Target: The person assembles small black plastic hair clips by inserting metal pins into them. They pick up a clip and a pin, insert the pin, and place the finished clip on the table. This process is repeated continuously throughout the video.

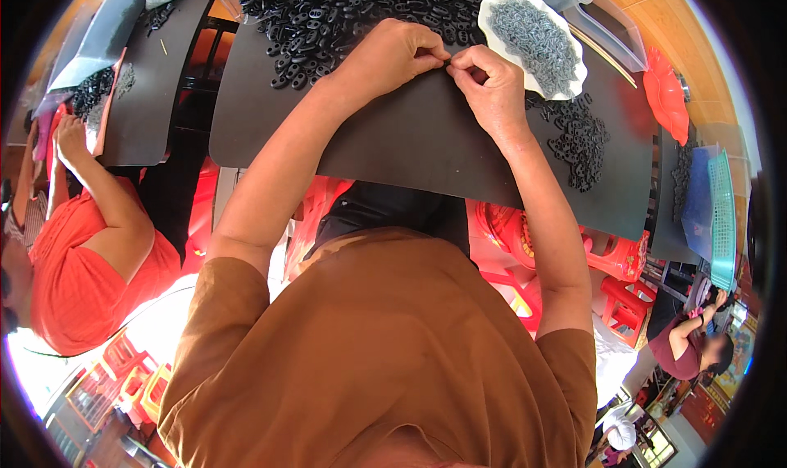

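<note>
Over the dark table [393, 144] my left hand [392, 56] and my right hand [490, 83] meet fingertip to fingertip. Each pinches closed, and whatever lies between the fingers is too small to make out. Beyond my left hand spreads a large heap of black oval plastic pieces with holes [316, 25]. Close by my right hand stands a white scalloped dish [577, 73] filled with small clear grey pieces [533, 42]. A smaller pile of black pieces [580, 140] lies to the right of my right wrist.
Clear plastic bins [607, 38] and thin sticks [602, 54] sit at the far right. A red scalloped dish [666, 95] and a turquoise basket [721, 218] are farther right. At left, a person in red [102, 259] works at another table [147, 83]. Red stools [627, 304] stand below the table edge.
</note>
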Available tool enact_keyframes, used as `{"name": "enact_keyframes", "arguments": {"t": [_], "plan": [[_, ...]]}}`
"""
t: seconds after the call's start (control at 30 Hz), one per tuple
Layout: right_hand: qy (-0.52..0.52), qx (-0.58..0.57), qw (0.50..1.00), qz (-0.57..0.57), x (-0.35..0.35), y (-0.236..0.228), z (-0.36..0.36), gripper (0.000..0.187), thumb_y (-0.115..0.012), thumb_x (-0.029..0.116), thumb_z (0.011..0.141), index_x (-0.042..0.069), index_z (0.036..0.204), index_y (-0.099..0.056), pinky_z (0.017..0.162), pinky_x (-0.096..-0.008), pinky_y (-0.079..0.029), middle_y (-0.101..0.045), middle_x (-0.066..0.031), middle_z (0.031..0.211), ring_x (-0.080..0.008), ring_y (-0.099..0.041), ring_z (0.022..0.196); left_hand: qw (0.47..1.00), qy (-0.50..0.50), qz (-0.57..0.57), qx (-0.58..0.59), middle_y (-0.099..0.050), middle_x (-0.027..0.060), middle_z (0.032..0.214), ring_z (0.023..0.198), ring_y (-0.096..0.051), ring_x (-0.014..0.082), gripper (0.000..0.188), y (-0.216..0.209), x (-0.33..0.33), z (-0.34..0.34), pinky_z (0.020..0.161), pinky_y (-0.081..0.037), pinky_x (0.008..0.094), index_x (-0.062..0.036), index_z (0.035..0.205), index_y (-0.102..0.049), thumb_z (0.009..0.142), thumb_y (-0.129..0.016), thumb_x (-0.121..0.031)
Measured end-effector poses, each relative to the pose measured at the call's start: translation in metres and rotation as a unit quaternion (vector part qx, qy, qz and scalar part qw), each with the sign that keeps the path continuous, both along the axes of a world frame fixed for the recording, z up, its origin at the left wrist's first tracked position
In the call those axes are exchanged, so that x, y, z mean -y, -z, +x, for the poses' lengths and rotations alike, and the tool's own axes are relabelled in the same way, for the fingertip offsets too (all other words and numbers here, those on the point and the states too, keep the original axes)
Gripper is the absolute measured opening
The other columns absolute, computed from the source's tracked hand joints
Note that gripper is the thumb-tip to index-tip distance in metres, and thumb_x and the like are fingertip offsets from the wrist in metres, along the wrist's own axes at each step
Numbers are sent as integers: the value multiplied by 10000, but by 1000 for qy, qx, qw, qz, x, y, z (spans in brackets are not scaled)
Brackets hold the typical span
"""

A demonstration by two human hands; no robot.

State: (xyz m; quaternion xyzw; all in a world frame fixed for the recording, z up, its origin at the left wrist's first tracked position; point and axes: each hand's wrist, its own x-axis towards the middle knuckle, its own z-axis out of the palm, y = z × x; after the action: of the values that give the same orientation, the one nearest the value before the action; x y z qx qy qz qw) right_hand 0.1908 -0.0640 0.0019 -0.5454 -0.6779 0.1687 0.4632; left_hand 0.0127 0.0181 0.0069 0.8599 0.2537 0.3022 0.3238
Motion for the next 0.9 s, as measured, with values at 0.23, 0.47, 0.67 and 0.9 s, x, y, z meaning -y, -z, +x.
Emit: {"name": "enact_keyframes", "arguments": {"t": [0.23,0.47,0.67,0.9], "plan": [[-1,15,1000,10,-2,3,0,116,-714,-49,785,12,767,-617,562,-247,-480,-652,-45,736,-109,-600,591,999,7,46,6,-720,94,885,798,-699,217,109,4,-2,0,737,-544,306,3,914,-714,819,-727,-47],[-19,-114,983,-143,-1,-17,10,76,-716,19,796,30,779,-642,596,-210,-475,-661,-2,697,-50,-609,659,991,-49,-83,90,-714,83,872,781,-693,186,157,-10,1,-3,704,-537,285,-23,1014,-735,872,-703,-82],[-34,-137,985,-102,-58,-67,60,51,-692,62,846,30,872,-661,704,-238,-489,-684,-23,805,-78,-632,764,994,-69,25,84,-718,85,899,772,-687,174,146,-7,-4,-2,701,-538,274,-18,1016,-735,888,-697,-77],[126,-57,990,32,-76,-86,74,212,-712,89,884,10,1079,-684,825,-246,-511,-722,-51,981,-115,-673,920,990,-75,115,42,-705,101,966,887,-673,278,136,-3,-1,-2,789,-550,350,-27,979,-725,848,-708,-62]]}}
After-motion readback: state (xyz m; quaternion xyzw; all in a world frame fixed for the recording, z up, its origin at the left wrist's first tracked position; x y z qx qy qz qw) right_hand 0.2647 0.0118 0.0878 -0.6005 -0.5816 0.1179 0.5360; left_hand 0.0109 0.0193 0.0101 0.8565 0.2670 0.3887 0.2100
